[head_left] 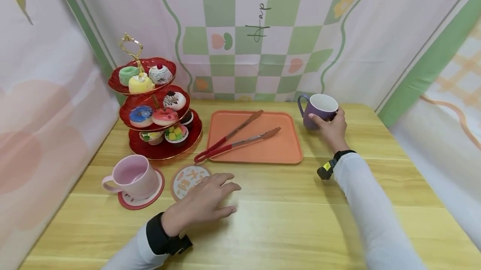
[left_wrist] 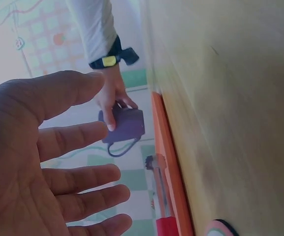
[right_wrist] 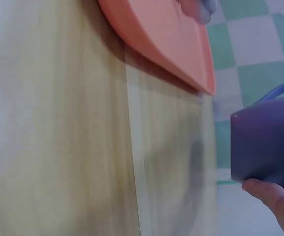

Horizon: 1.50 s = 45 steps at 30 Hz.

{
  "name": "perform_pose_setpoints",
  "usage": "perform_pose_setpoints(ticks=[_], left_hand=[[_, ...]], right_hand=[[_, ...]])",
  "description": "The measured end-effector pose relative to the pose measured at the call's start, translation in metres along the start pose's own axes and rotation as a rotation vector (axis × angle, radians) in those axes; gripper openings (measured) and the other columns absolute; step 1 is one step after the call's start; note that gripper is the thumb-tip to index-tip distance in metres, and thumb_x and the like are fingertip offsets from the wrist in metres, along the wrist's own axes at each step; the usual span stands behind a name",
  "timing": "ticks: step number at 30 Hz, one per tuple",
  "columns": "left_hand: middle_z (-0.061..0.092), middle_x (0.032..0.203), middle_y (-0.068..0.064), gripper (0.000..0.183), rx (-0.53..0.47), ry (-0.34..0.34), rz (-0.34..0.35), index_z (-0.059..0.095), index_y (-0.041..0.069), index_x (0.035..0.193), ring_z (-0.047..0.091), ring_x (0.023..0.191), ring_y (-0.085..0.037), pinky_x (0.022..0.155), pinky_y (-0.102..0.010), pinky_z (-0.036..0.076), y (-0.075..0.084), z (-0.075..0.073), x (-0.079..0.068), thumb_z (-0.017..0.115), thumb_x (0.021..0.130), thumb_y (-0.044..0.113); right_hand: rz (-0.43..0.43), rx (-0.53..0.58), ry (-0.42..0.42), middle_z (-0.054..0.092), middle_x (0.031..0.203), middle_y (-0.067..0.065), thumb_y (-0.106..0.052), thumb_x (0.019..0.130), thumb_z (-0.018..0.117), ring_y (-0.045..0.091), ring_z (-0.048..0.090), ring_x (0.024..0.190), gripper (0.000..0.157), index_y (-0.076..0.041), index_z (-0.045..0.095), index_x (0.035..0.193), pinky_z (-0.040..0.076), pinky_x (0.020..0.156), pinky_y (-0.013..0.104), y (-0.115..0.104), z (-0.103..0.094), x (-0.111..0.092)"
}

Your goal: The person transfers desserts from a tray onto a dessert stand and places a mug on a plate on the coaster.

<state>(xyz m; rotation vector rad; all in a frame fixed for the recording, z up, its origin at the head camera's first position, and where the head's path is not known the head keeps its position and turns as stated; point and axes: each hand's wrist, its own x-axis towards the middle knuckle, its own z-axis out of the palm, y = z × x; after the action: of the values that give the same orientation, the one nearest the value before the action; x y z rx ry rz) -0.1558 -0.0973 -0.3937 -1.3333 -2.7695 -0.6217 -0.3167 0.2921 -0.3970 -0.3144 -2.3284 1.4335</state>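
My right hand (head_left: 330, 128) grips a purple mug (head_left: 308, 120) with a white inside, thumb on its near side. The mug's handle points left in the head view. In the right wrist view the mug (right_wrist: 267, 140) hangs a little off the wooden table. My left hand (head_left: 204, 199) hovers with spread fingers and holds nothing. Beneath it lies a round coaster (head_left: 188, 174) with orange lettering, partly covered by the hand. To the left, a pink mug (head_left: 131, 178) stands on a red-rimmed coaster (head_left: 159, 184).
An orange tray (head_left: 263, 153) lies at the back middle, with red-handled tongs (head_left: 225, 149) across it, their handle end over its front left corner. At the back left rises a three-tier red stand (head_left: 165, 153) with several cakes and doughnuts. A patterned cloth (head_left: 248, 52) hangs behind the table.
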Motion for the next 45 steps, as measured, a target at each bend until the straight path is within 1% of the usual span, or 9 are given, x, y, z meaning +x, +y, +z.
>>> perform_pose_setpoints(ticks=[7, 14, 22, 28, 32, 36, 40, 43, 45], left_hand=[[0.051, 0.126, -0.016, 0.041, -0.020, 0.011, -0.025, 0.061, 0.013, 0.117, 0.048, 0.115, -0.027, 0.088, -0.046, 0.043, -0.010, 0.008, 0.004, 0.069, 0.083, 0.035], [0.051, 0.126, -0.017, 0.041, -0.039, 0.003, -0.039, 0.061, 0.013, 0.119, 0.047, 0.116, -0.026, 0.090, -0.045, 0.041, -0.016, 0.010, 0.005, 0.068, 0.084, 0.034], [0.052, 0.125, -0.015, 0.041, -0.129, -0.021, -0.049, 0.061, 0.010, 0.118, 0.048, 0.115, -0.025, 0.091, -0.044, 0.041, -0.016, 0.009, 0.006, 0.068, 0.084, 0.032], [0.052, 0.124, -0.012, 0.040, -0.194, -0.025, -0.063, 0.060, 0.009, 0.118, 0.048, 0.114, -0.023, 0.092, -0.040, 0.041, -0.016, 0.009, 0.009, 0.068, 0.085, 0.030], [0.053, 0.120, -0.008, 0.039, -0.197, 0.006, -0.075, 0.061, 0.009, 0.118, 0.049, 0.111, -0.021, 0.090, -0.038, 0.042, -0.017, 0.009, 0.011, 0.068, 0.085, 0.029], [0.054, 0.118, -0.007, 0.038, -0.216, 0.042, -0.102, 0.060, 0.008, 0.118, 0.050, 0.108, -0.020, 0.087, -0.040, 0.043, -0.018, 0.009, 0.013, 0.068, 0.086, 0.027], [0.055, 0.119, -0.006, 0.038, -0.310, 0.086, -0.152, 0.058, 0.008, 0.120, 0.051, 0.110, -0.021, 0.087, -0.042, 0.043, -0.019, 0.010, 0.015, 0.067, 0.087, 0.023], [0.054, 0.122, -0.008, 0.042, -0.448, 0.158, -0.212, 0.053, 0.006, 0.125, 0.052, 0.110, -0.026, 0.086, -0.044, 0.043, -0.018, 0.011, 0.018, 0.066, 0.088, 0.021], [0.054, 0.123, -0.011, 0.045, -0.590, 0.218, -0.266, 0.050, 0.005, 0.128, 0.052, 0.110, -0.030, 0.085, -0.045, 0.044, -0.016, 0.011, 0.021, 0.065, 0.088, 0.021]], right_hand=[[-0.060, -0.043, -0.064, 0.041, 0.130, 0.020, -0.037, 0.079, 0.072, 0.029, 0.042, 0.113, 0.085, 0.002, 0.027, 0.140, 0.036, 0.088, 0.036, -0.001, -0.012, -0.023], [-0.146, -0.038, -0.140, 0.044, 0.127, 0.020, -0.027, 0.080, 0.074, 0.026, 0.043, 0.107, 0.079, 0.002, 0.030, 0.139, 0.033, 0.086, 0.038, -0.007, -0.011, -0.051], [-0.212, -0.004, -0.231, 0.045, 0.121, 0.027, -0.009, 0.080, 0.073, 0.026, 0.043, 0.099, 0.071, 0.011, 0.032, 0.134, 0.034, 0.084, 0.045, -0.041, -0.007, -0.087], [-0.230, 0.009, -0.303, 0.045, 0.120, 0.029, -0.008, 0.080, 0.072, 0.031, 0.044, 0.101, 0.071, 0.013, 0.030, 0.134, 0.035, 0.085, 0.048, -0.056, -0.005, -0.104], [-0.240, 0.025, -0.355, 0.045, 0.121, 0.029, -0.004, 0.079, 0.073, 0.032, 0.045, 0.103, 0.070, 0.013, 0.031, 0.132, 0.037, 0.086, 0.046, -0.060, 0.000, -0.113], [-0.258, 0.046, -0.399, 0.045, 0.123, 0.027, 0.001, 0.077, 0.073, 0.030, 0.045, 0.106, 0.068, 0.014, 0.032, 0.130, 0.039, 0.086, 0.035, -0.061, 0.007, -0.121], [-0.281, 0.085, -0.440, 0.044, 0.124, 0.027, 0.004, 0.075, 0.074, 0.032, 0.045, 0.109, 0.071, 0.014, 0.031, 0.131, 0.038, 0.089, 0.033, -0.060, 0.013, -0.127], [-0.281, 0.123, -0.469, 0.044, 0.126, 0.025, 0.004, 0.074, 0.075, 0.031, 0.045, 0.111, 0.075, 0.011, 0.031, 0.134, 0.039, 0.089, 0.032, -0.052, 0.017, -0.128], [-0.283, 0.142, -0.488, 0.044, 0.127, 0.022, 0.004, 0.073, 0.076, 0.029, 0.046, 0.112, 0.077, 0.009, 0.031, 0.135, 0.040, 0.088, 0.029, -0.047, 0.020, -0.129]])
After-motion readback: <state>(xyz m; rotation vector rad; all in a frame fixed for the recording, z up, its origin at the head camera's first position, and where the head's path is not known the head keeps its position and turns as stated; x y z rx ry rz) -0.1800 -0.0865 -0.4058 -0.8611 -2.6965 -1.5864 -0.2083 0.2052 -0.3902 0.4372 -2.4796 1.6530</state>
